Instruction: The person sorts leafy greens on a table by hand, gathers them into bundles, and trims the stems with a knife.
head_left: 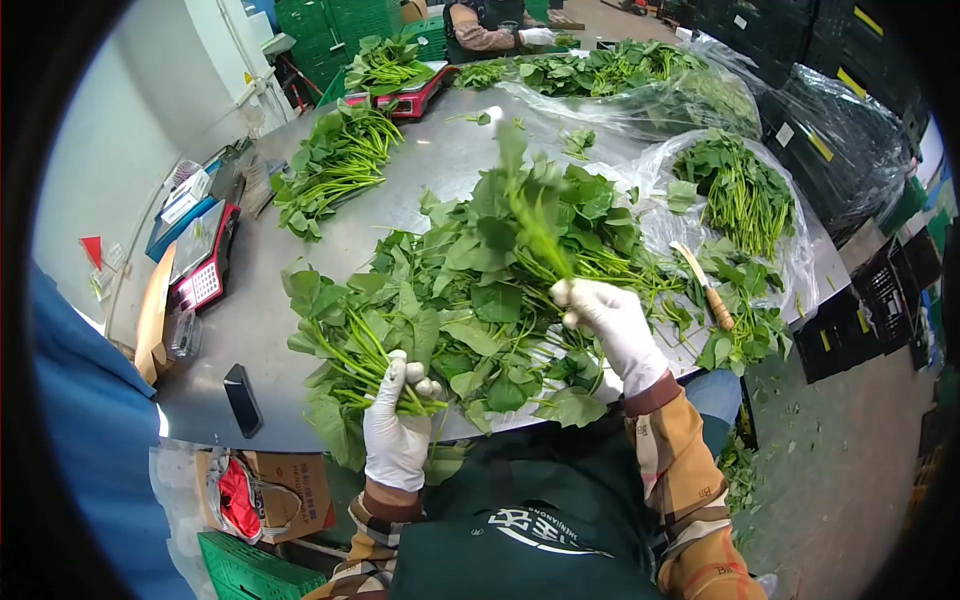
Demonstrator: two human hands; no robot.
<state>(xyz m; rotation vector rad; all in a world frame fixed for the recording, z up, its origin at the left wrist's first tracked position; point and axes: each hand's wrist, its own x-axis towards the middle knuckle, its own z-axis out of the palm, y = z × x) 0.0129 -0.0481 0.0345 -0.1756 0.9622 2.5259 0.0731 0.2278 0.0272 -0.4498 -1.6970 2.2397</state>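
My left hand (397,425), in a white glove, is closed around the stems of a bunch of leafy greens (350,345) near the front edge of the metal table. Over the middle of the table, my gloved right hand (605,325) pinches a sprig of leafy greens (538,230) by its stem end; the sprig's top is smeared by motion. Beneath and between both hands spreads a large loose pile of leafy greens (470,300). To the right of my right hand lies a knife (706,288) with a wooden handle, its blade pointing away from me.
Greens in a clear plastic bag (740,190) lie at the right. Another bunch (340,165) rests at the left, near a red scale (415,98) bearing greens. A second scale (205,260) and a phone (242,400) are at the left edge. Across the table is a co-worker (490,28).
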